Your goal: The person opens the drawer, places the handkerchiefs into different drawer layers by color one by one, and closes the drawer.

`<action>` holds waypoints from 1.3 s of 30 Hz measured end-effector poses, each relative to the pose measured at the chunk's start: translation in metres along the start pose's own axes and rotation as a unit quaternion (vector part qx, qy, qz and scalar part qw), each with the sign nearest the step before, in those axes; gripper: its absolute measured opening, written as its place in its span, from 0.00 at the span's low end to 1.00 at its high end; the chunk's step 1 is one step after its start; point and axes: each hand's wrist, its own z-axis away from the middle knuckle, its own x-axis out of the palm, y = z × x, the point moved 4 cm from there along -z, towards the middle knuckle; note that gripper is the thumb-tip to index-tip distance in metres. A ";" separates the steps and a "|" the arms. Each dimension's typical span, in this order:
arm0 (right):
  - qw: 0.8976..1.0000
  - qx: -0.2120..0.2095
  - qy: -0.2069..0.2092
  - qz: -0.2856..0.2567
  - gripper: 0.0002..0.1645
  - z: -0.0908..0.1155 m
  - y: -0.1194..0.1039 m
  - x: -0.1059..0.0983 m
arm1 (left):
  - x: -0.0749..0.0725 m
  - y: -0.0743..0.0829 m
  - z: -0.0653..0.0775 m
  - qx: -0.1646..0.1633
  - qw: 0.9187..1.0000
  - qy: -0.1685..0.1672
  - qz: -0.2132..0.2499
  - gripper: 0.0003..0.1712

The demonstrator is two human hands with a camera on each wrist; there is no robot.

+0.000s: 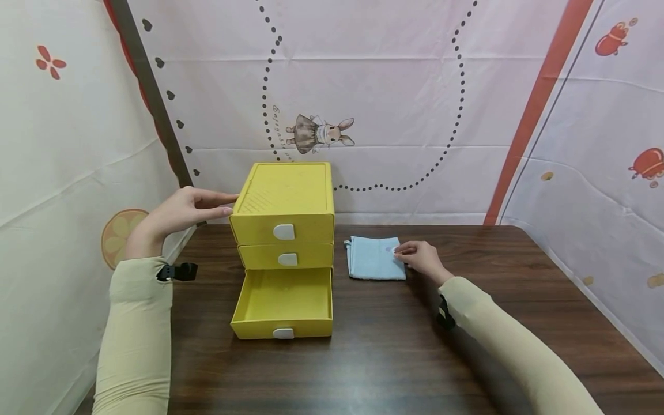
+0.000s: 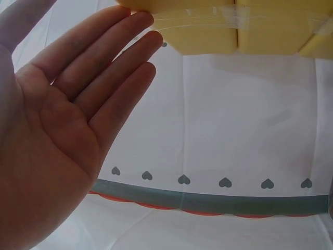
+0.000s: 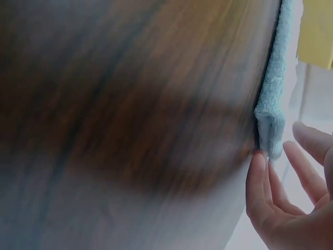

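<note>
A yellow three-tier drawer unit [image 1: 282,187] with white pull tabs stands on the table, its bottom drawer [image 1: 287,328] pulled out and bare inside. My left hand [image 1: 178,210] touches the unit's upper left side with extended fingers; the left wrist view shows the palm [image 2: 57,120] facing the camera, fingertips by the yellow side. To the right of the unit lies a folded light-blue cloth [image 1: 373,259]. My right hand [image 1: 420,256] is at the cloth's right edge. In the right wrist view, loosely bent, spread fingers [image 3: 257,182] surround the cloth's corner.
The dark wood table [image 1: 384,357] runs beneath everything. Patterned fabric [image 1: 394,109] hangs behind the table and along both sides. Clear tape [image 2: 218,20] crosses the drawer unit's side.
</note>
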 end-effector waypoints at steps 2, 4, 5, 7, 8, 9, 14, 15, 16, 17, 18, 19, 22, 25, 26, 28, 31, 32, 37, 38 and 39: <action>1.000 0.003 -0.007 -0.006 0.16 -0.001 0.001 0.001 | 0.000 0.000 0.000 0.001 1.000 0.000 -0.001 0.24; 1.000 0.007 -0.011 -0.007 0.16 -0.003 0.002 0.002 | 0.000 0.000 -0.001 0.002 1.000 0.001 -0.001 0.24; 1.000 0.007 -0.012 -0.006 0.16 -0.004 0.002 0.003 | 0.000 0.000 0.000 0.002 1.000 0.002 -0.001 0.24; 1.000 0.007 -0.015 -0.002 0.17 -0.006 0.002 0.004 | 0.000 0.001 0.000 0.005 1.000 0.002 0.000 0.23; 1.000 0.005 -0.016 0.003 0.17 -0.007 0.001 0.005 | 0.000 0.002 0.000 0.006 1.000 0.003 -0.001 0.24; 1.000 0.004 -0.019 0.008 0.18 -0.008 0.001 0.005 | 0.000 0.002 0.000 0.006 1.000 0.003 -0.001 0.24; 0.999 0.001 -0.027 0.022 0.19 -0.010 0.000 0.007 | 0.000 0.001 0.001 0.006 1.000 0.002 0.001 0.24; 0.999 0.001 -0.030 0.023 0.19 -0.010 -0.001 0.007 | 0.000 0.001 0.001 0.005 1.000 0.003 0.002 0.24; 0.999 0.000 -0.033 0.022 0.20 -0.010 -0.001 0.008 | 0.000 0.000 0.001 0.006 1.000 0.003 0.002 0.24; 0.999 -0.001 -0.036 0.021 0.20 -0.010 -0.002 0.008 | 0.000 -0.001 0.001 0.005 1.000 0.004 0.002 0.24; 0.999 -0.003 -0.039 0.020 0.20 -0.010 -0.002 0.008 | 0.000 -0.001 0.001 0.004 1.000 0.005 0.001 0.24; 0.999 -0.003 -0.042 0.018 0.20 -0.010 -0.003 0.008 | 0.000 -0.002 0.001 0.004 1.000 0.005 0.001 0.24; 0.999 -0.001 -0.049 0.012 0.21 -0.010 -0.003 0.008 | 0.000 -0.003 0.001 0.001 1.000 0.006 -0.001 0.24; 0.998 0.001 -0.056 0.003 0.23 -0.011 -0.003 0.008 | 0.000 -0.003 0.000 -0.001 1.000 0.004 -0.001 0.24; 0.998 0.000 -0.060 0.000 0.23 -0.012 -0.003 0.008 | 0.000 -0.003 0.000 -0.002 1.000 0.005 -0.001 0.24; 0.998 0.001 -0.065 -0.011 0.24 -0.012 -0.003 0.008 | 0.001 -0.003 0.000 -0.001 1.000 0.005 0.000 0.24; 0.997 0.001 -0.075 -0.029 0.25 -0.012 -0.002 0.009 | 0.001 -0.002 0.000 0.001 1.000 0.003 0.003 0.24; 0.996 -0.001 -0.077 -0.033 0.26 -0.012 -0.002 0.009 | 0.001 -0.002 -0.001 0.001 1.000 0.002 0.004 0.24; 0.995 -0.014 -0.089 -0.050 0.28 -0.012 -0.001 0.009 | 0.000 -0.002 -0.001 -0.003 1.000 0.002 0.004 0.24; 0.994 -0.016 -0.093 -0.055 0.29 -0.012 -0.001 0.009 | 0.000 -0.003 -0.001 -0.004 1.000 0.002 0.002 0.24; 0.993 -0.019 -0.096 -0.060 0.30 -0.012 0.000 0.009 | 0.000 -0.003 -0.001 -0.004 1.000 0.003 0.001 0.24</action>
